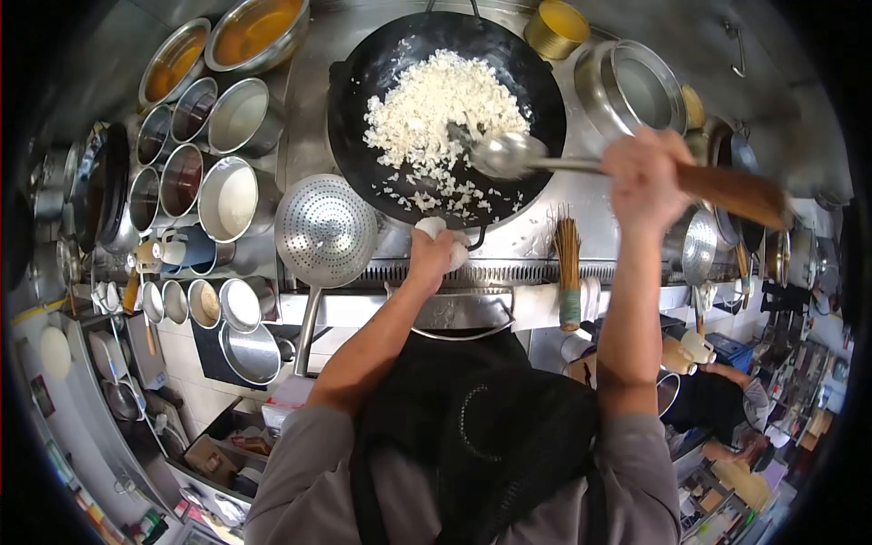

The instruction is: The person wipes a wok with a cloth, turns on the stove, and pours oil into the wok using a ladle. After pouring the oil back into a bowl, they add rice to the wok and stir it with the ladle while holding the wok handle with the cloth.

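Observation:
A large black wok [363,73] holds a heap of white rice-like food [445,100], with loose bits spread toward its near side. My left hand [436,252] is closed around a white cloth [456,250] at the wok's near handle. My right hand [647,174] grips the wooden handle of a metal ladle [510,156]; the ladle's bowl is over the wok at the right edge of the food. Motion blurs this hand and the handle slightly.
A perforated strainer [325,229] lies left of the wok, near metal pots [238,198] of ingredients. Right of it are a bamboo brush [568,263], stacked steel bowls [647,86] and a yellow-filled tin [557,29]. Another person [718,400] stands at the far right.

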`<state>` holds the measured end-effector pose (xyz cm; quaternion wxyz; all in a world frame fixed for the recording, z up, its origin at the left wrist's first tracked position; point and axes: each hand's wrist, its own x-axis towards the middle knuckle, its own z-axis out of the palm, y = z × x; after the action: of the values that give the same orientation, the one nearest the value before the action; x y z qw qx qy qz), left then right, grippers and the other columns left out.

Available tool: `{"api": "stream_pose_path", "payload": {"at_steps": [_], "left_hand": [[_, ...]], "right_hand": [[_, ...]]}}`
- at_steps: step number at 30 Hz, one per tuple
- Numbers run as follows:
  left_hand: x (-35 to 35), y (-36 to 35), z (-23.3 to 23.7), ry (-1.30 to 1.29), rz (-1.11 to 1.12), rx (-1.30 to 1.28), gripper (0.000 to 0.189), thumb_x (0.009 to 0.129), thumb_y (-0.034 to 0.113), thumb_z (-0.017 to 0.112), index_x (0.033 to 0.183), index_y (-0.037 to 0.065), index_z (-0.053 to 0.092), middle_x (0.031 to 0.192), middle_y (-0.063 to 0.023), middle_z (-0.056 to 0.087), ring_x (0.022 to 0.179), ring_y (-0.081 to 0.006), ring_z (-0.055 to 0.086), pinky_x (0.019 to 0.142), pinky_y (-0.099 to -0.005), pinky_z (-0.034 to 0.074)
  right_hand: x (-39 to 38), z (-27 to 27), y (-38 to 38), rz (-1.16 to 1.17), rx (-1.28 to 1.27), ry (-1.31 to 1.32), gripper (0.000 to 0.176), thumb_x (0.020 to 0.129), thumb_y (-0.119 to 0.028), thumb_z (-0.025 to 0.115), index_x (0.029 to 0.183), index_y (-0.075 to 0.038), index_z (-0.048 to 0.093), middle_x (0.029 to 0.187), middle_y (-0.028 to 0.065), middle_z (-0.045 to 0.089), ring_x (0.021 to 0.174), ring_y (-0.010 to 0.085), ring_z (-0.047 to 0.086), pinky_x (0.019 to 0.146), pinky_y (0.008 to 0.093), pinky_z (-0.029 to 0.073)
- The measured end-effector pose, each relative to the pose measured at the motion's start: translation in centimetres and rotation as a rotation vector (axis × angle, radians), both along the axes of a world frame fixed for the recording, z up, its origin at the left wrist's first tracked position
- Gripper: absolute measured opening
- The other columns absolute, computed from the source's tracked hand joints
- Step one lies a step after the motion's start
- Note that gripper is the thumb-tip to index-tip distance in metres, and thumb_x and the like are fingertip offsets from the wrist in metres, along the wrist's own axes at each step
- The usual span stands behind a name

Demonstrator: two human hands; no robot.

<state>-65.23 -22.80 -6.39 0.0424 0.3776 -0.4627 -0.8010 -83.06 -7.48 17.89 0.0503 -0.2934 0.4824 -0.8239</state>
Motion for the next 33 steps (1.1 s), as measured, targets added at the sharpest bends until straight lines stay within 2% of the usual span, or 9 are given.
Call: {"api": "stream_pose_path", "payload": {"at_steps": [5, 11, 13, 18, 21, 25, 30, 32, 33], "left_hand": [[-0.2, 0.4, -1.2, -0.01, -0.001, -0.082, 0.014, 0.086, -0.001, 0.05, 0.098, -0.004, 0.055, 0.093, -0.0144, 0.066, 0.076, -0.0209, 0.066, 0.06, -0.0322, 0.054], [-0.3, 0.5, -1.1, 0.002, 0.078, -0.037, 0.018, 0.084, -0.003, 0.05, 0.101, -0.005, 0.057, 0.093, -0.0141, 0.067, 0.075, -0.0196, 0.066, 0.059, -0.0326, 0.053], [-0.1, 0.3, -1.6, 0.099, -0.003, -0.074, 0.02, 0.084, -0.003, 0.049, 0.103, -0.005, 0.056, 0.094, -0.0149, 0.066, 0.076, -0.0199, 0.065, 0.059, -0.0327, 0.053], [-0.4, 0.6, 1.0, -0.048, 0.047, -0.068, 0.021, 0.084, -0.003, 0.048, 0.105, -0.005, 0.054, 0.09, -0.0142, 0.067, 0.074, -0.0204, 0.065, 0.057, -0.0313, 0.052], [-0.7, 0.6, -3.4, 0.007, 0.09, -0.094, 0.018, 0.086, -0.004, 0.047, 0.102, -0.005, 0.055, 0.085, -0.0118, 0.066, 0.071, -0.0195, 0.065, 0.055, -0.0305, 0.051], [-0.3, 0.9, -5.6, 0.037, 0.063, -0.221, 0.015, 0.086, -0.005, 0.047, 0.097, -0.004, 0.058, 0.088, -0.0146, 0.068, 0.069, -0.0182, 0.065, 0.053, -0.0296, 0.05], [0.3, 1.5, -3.8, -0.03, 0.098, -0.188, 0.014, 0.086, -0.003, 0.051, 0.099, -0.003, 0.058, 0.089, -0.0137, 0.068, 0.071, -0.0161, 0.064, 0.058, -0.0291, 0.05], [-0.7, 0.5, -2.6, -0.056, 0.077, -0.194, 0.015, 0.087, -0.001, 0.052, 0.101, -0.004, 0.057, 0.092, -0.0134, 0.068, 0.074, -0.0157, 0.064, 0.06, -0.03, 0.051], [-0.2, 0.4, -0.5, 0.029, 0.049, -0.086, 0.026, 0.086, 0.004, 0.056, 0.109, -0.006, 0.047, 0.099, -0.0161, 0.062, 0.082, -0.0194, 0.062, 0.066, -0.0322, 0.052]], "right_hand": [[0.1, -5.9, -5.7, -0.21, -0.167, 0.042, 0.029, 0.088, -0.001, 0.052, 0.067, -0.012, 0.037, 0.056, -0.0012, 0.037, 0.042, 0.0067, 0.028, 0.039, 0.0242, 0.024], [-3.0, 1.0, -0.5, -0.447, -0.043, -0.052, 0.03, 0.087, -0.003, 0.056, 0.064, -0.012, 0.039, 0.056, -0.0003, 0.042, 0.042, 0.007, 0.033, 0.041, 0.0292, 0.033], [-3.9, -2.7, -1.9, -0.481, -0.101, -0.065, 0.033, 0.088, -0.003, 0.055, 0.062, -0.012, 0.038, 0.053, 0.0015, 0.041, 0.041, 0.0083, 0.035, 0.042, 0.0287, 0.034], [0.8, -3.3, -6.3, -0.006, -0.099, -0.151, 0.034, 0.091, -0.004, 0.054, 0.061, -0.01, 0.039, 0.051, 0.0004, 0.042, 0.043, 0.0099, 0.041, 0.044, 0.0287, 0.036], [1.1, 1.9, -8.7, -0.187, 0.164, -0.032, 0.031, 0.092, 0.0, 0.048, 0.064, -0.01, 0.036, 0.053, 0.0, 0.032, 0.042, 0.0088, 0.028, 0.042, 0.0306, 0.028], [-0.2, -0.8, -11.8, -0.05, -0.079, 0.281, 0.029, 0.091, 0.002, 0.048, 0.065, -0.008, 0.038, 0.054, 0.0004, 0.037, 0.044, 0.0107, 0.03, 0.045, 0.0293, 0.031], [2.3, 0.5, -12.0, 0.046, 0.535, 0.246, 0.038, 0.087, -0.022, 0.069, 0.061, -0.004, 0.048, 0.054, 0.003, 0.051, 0.051, 0.01, 0.046, 0.05, 0.0293, 0.039], [5.6, 3.8, -9.6, -0.067, 0.812, 0.592, 0.034, 0.091, -0.012, 0.064, 0.062, -0.007, 0.046, 0.057, 0.0, 0.05, 0.053, 0.0069, 0.042, 0.047, 0.0277, 0.033], [6.9, 2.4, -9.0, 0.082, 0.413, 0.543, 0.033, 0.089, -0.009, 0.064, 0.062, -0.005, 0.046, 0.055, 0.0023, 0.051, 0.05, 0.0094, 0.044, 0.044, 0.0294, 0.033]]}}
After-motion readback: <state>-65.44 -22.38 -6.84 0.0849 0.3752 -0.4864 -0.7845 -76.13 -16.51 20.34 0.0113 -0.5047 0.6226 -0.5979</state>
